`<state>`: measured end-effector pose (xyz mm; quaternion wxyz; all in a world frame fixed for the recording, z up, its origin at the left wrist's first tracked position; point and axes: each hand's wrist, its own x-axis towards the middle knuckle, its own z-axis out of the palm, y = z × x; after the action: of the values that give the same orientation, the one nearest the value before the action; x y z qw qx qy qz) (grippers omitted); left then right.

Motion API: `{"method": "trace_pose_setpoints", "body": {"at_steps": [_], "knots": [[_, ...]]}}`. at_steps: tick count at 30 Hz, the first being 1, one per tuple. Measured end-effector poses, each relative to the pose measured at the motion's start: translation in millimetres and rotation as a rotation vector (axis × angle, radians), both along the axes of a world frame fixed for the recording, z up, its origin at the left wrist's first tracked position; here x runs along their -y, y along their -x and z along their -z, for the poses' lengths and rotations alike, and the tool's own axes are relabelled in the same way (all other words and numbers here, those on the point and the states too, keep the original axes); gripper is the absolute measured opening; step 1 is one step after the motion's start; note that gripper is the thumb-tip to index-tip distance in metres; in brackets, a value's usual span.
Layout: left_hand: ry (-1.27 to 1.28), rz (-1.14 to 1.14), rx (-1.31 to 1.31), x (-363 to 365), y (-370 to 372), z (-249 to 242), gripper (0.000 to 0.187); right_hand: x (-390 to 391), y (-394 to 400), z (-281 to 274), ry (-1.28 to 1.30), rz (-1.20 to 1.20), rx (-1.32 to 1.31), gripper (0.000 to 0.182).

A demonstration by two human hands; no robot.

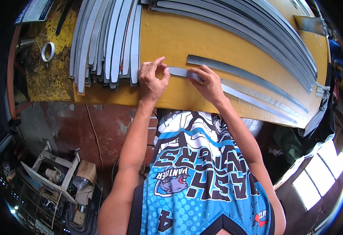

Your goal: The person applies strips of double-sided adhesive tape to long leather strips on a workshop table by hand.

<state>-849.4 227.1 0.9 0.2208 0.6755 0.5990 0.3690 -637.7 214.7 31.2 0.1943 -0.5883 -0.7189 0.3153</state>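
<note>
A long, narrow, light grey strip [177, 71] lies across the yellow table near its front edge. My left hand [152, 80] pinches the strip's left end between thumb and forefinger, its other fingers curled loosely. A short way along, my right hand [207, 83] is closed over the same strip, fingers on top. From there the strip runs on to the right beneath my wrist. Just behind it lie a pale strip [253, 93] and a wider dark grey strip [244, 73], both curving toward the right end of the table.
Layered grey strips [118, 39] are piled left of my hands, their ends near the table edge. A long curved stack of strips [253, 33] spans the back right. A roll of tape [53, 51] sits far left. Below stands a wooden frame [53, 172] with a cardboard box [87, 172].
</note>
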Motion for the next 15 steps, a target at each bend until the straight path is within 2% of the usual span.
{"method": "trace_pose_setpoints", "body": {"at_steps": [7, 15], "knots": [[-0.013, -0.006, -0.027, -0.2, -3.7, -1.9, 0.038, 0.0, -0.1, 0.4, -0.001, 0.006, -0.003, 0.027], [0.006, 0.028, -0.144, 2.7, -9.4, -8.8, 0.008, 3.4, -2.3, -4.7, 0.010, 0.032, -0.016, 0.026]]}}
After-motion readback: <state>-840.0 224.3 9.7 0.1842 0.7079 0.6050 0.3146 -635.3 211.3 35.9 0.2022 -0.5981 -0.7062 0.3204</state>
